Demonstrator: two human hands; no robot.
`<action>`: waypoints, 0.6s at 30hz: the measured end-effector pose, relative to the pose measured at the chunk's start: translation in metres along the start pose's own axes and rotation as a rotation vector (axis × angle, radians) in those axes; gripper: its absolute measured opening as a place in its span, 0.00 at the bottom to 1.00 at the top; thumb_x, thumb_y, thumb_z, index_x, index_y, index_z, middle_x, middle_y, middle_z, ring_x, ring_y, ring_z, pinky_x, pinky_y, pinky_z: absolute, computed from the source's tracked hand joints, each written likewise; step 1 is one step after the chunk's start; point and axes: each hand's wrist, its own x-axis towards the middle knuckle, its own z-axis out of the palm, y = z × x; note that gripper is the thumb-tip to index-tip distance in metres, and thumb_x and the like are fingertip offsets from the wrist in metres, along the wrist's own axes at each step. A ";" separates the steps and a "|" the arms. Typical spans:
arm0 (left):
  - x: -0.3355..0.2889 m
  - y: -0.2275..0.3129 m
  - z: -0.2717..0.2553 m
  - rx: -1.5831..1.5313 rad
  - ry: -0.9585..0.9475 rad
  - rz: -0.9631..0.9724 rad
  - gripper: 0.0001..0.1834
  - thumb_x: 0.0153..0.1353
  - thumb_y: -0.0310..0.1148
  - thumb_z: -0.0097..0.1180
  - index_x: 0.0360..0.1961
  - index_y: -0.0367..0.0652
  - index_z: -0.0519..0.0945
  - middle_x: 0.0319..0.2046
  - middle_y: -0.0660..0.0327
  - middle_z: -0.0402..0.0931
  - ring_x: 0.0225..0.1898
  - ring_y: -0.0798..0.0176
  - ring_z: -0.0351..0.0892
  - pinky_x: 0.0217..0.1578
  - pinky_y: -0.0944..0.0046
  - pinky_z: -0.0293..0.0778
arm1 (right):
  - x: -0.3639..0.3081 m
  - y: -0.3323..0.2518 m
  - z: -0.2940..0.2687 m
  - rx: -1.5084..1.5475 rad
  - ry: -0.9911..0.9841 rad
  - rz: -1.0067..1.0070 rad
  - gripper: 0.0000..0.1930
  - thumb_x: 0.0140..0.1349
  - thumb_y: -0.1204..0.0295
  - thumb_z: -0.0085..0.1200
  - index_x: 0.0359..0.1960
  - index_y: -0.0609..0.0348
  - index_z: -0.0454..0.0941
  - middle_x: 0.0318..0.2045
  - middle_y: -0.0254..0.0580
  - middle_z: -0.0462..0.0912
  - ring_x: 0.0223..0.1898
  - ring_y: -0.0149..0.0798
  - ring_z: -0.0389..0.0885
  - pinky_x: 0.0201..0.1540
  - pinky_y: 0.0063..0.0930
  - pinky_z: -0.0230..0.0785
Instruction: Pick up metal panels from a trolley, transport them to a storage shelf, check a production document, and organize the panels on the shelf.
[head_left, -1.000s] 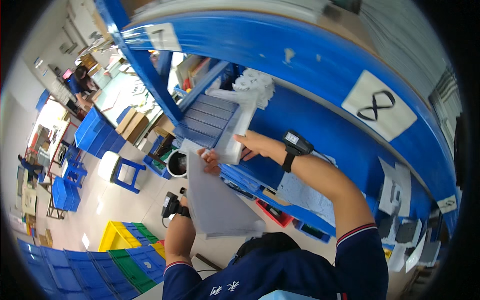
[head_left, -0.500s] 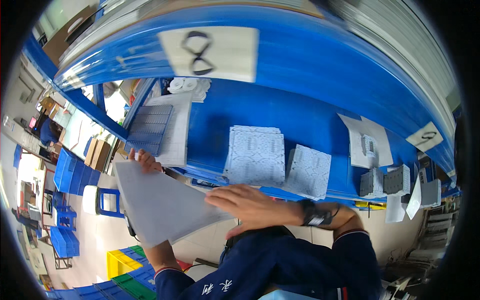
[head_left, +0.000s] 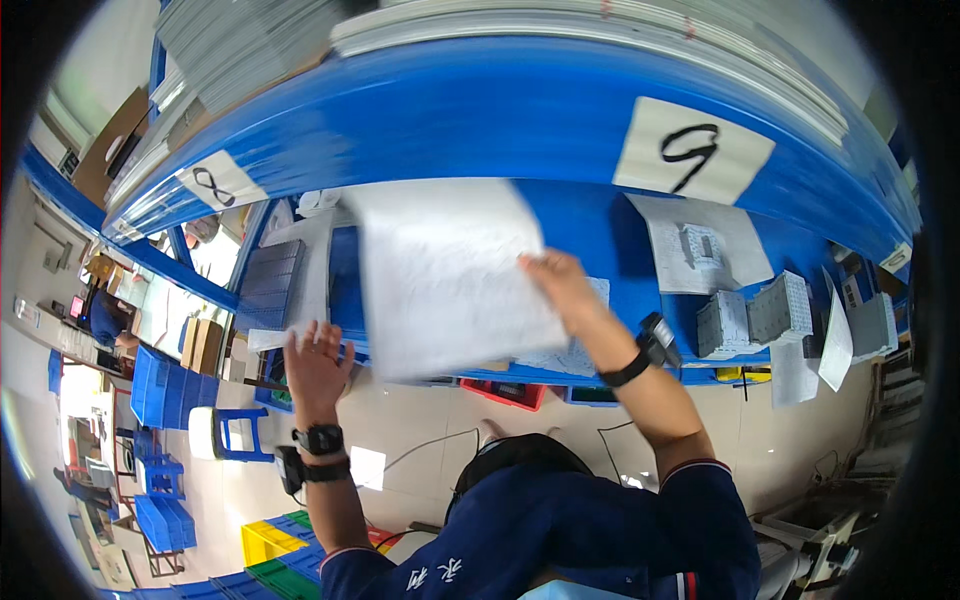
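A white sheet point(head_left: 450, 275), slightly blurred, hangs over the blue shelf in front of me. Its right edge is pinched by my right hand point(head_left: 562, 287). Off the sheet's lower left side, my left hand point(head_left: 318, 368) is raised with its fingers spread and holds nothing. Partly covered by the sheet is a stack of white patterned pieces point(head_left: 590, 352); the rest of what lies beneath is hidden. Beyond my left hand, a blue-grey ribbed panel point(head_left: 270, 283) lies on a pale sheet point(head_left: 316, 262).
A blue shelf beam point(head_left: 450, 125) crosses above the work level, with sheets stacked over it. Farther right are a pale sheet with a small cut piece point(head_left: 702, 245) and grey perforated stacks point(head_left: 722, 325). Below sit a red bin point(head_left: 505, 393) and a blue stool point(head_left: 235, 432).
The white sheet has moved up and right, over the shelf and the patterned stacks. My left hand has let go of it. My right hand, flat on it before, now grips its edge.
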 end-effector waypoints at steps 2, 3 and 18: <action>-0.016 -0.030 -0.026 0.061 -0.148 -0.032 0.13 0.63 0.47 0.48 0.36 0.51 0.75 0.35 0.70 0.76 0.42 0.67 0.75 0.46 0.55 0.70 | 0.031 -0.009 -0.044 0.182 0.094 -0.033 0.12 0.61 0.69 0.54 0.42 0.65 0.76 0.33 0.39 0.81 0.31 0.30 0.79 0.33 0.27 0.74; -0.024 -0.053 -0.026 0.078 -0.008 -0.046 0.10 0.62 0.45 0.49 0.33 0.53 0.76 0.33 0.72 0.77 0.39 0.69 0.75 0.44 0.57 0.69 | 0.043 -0.011 -0.070 0.286 0.152 -0.075 0.11 0.61 0.71 0.54 0.41 0.65 0.75 0.32 0.39 0.80 0.30 0.30 0.78 0.34 0.27 0.74; -0.056 -0.242 0.010 0.567 -0.294 -0.561 0.22 0.66 0.45 0.47 0.54 0.40 0.71 0.49 0.56 0.73 0.52 0.58 0.72 0.52 0.56 0.69 | 0.178 0.109 -0.230 -0.287 0.598 -0.021 0.18 0.62 0.62 0.53 0.46 0.65 0.75 0.33 0.42 0.79 0.30 0.36 0.77 0.29 0.32 0.70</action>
